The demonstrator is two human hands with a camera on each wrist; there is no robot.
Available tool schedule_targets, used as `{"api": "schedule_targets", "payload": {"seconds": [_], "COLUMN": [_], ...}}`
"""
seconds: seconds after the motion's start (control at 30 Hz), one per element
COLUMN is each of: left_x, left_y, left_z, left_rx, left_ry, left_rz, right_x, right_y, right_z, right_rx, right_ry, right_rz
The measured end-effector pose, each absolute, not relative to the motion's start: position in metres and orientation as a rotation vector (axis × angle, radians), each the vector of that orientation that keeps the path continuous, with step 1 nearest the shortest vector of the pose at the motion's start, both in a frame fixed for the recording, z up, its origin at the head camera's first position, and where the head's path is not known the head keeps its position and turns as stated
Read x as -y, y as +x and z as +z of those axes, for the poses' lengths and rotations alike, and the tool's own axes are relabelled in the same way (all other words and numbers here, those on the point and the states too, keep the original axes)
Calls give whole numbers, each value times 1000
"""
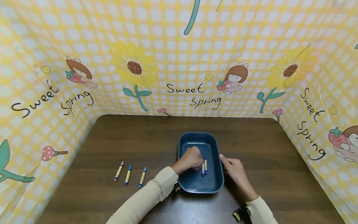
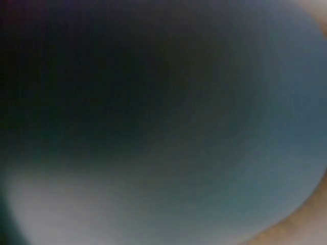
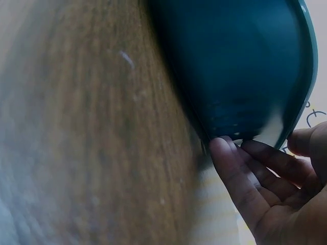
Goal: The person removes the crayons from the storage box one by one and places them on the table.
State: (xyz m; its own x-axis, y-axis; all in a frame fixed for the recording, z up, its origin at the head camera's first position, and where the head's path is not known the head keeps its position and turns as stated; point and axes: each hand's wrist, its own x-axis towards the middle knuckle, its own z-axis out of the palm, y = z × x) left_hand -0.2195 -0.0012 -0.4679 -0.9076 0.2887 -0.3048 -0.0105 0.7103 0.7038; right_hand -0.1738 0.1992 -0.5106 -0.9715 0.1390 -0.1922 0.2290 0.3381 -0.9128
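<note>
A dark blue rectangular tray stands on the table, with two purple-wrapped crayons side by side inside it. My left hand reaches over its left rim, fingers bent down beside the crayons and partly covering one. Those fingertips are hidden from above, so I cannot tell whether they pinch a crayon. In the left wrist view everything is a dark blur, with the bluish tray wall very close. My right hand grips the tray's right side, thumb at the rim; the right wrist view shows its fingers against the outer wall.
Left of the tray, three crayons lie spaced apart on the brown wooden table: a pink-tipped crayon, a blue-tipped crayon and another blue-tipped crayon. A yellow checked cloth surrounds the table's back and sides.
</note>
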Motion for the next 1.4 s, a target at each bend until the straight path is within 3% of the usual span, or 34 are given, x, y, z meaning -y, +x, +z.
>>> {"api": "schedule_targets", "payload": {"seconds": [0.57,0.63,1.03,1.1,1.2,1.4], "left_x": [-4,-8,-14,-18,-24,-31], "left_y": [-219,-227,-212,-225,-234,-239], "left_z": [-454,-469,-446,-473,-481,-472], "left_rx": [-2538,-2544,-2538,-2555,-2543,-2489], "left_ry": [236,242,181,187,180,147], "left_rz": [837,798,656,595,526,520], "right_x": [-200,-200,-198,-198,-199,-199], "right_y": [-172,-171,-171,-172,-172,-173], "right_z": [-512,-513,-514,-515,-515,-515], "right_rx": [-2528,-2523,-2519,-2520,-2530,-2536], "right_ry": [361,362,348,351,351,336], "right_rz": [-1700,-1701,-1711,-1711,-1708,-1725]}}
